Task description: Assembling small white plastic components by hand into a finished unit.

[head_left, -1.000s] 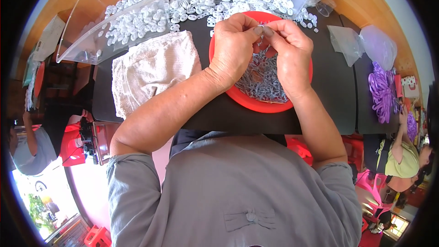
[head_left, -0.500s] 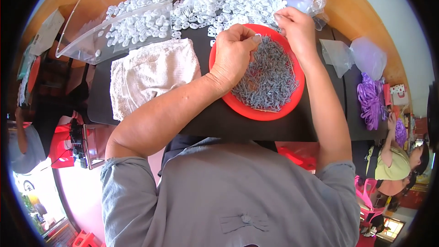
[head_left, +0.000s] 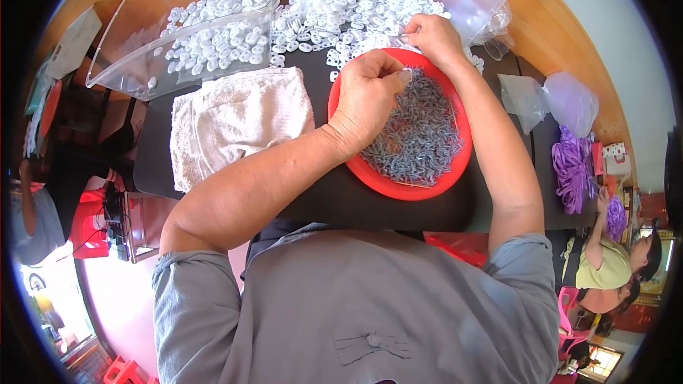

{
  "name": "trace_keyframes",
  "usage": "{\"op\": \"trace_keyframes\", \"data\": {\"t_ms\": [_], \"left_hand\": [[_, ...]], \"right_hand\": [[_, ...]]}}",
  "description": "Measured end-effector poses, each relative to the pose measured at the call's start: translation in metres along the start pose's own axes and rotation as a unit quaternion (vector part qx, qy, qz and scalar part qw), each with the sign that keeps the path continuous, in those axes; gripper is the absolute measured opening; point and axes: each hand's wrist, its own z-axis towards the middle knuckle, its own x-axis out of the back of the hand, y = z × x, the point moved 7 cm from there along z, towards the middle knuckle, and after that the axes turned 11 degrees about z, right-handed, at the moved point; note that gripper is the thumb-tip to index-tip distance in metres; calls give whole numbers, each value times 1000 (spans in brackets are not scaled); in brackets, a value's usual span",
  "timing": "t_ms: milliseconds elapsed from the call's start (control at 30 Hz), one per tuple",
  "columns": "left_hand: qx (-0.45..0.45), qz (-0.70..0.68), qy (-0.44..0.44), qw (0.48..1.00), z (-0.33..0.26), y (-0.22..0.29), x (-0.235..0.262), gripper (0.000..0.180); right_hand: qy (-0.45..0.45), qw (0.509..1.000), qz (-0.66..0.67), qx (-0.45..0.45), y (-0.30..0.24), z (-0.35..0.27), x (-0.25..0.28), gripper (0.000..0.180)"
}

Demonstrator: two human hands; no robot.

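A red bowl (head_left: 398, 186) filled with small grey metal hooks (head_left: 420, 135) sits on the dark table. My left hand (head_left: 366, 96) rests over the bowl's left side with its fingers curled and a small grey piece pinched at the thumb tip. My right hand (head_left: 430, 35) reaches past the bowl's far rim into a heap of small white plastic rings (head_left: 356, 3), fingers closed on the pile; what it grips is hidden.
A clear plastic tray (head_left: 178, 35) holds more white rings at the back left. A folded white towel (head_left: 238, 121) lies left of the bowl. Clear bags (head_left: 548, 99) and purple bundles (head_left: 569, 167) lie at the right. Other people stand at both edges.
My hands were together above the bowl a second ago. They have separated: the right went to the white ring pile, the left lowered onto the grey hooks.
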Motion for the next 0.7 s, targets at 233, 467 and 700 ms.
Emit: {"op": "trace_keyframes", "data": {"t_ms": [233,467,700], "left_hand": [[-4,-14,-9,1000,2,0,-1,9],[-16,-10,-14,1000,5,-5,0,10],[-7,-24,-12,1000,3,0,0,7]], "right_hand": [[4,1000,5,7,3,-7,4,17],[-54,998,17,-5,-2,-9,3,20],[-50,999,-16,7,-8,-7,3,19]]}}
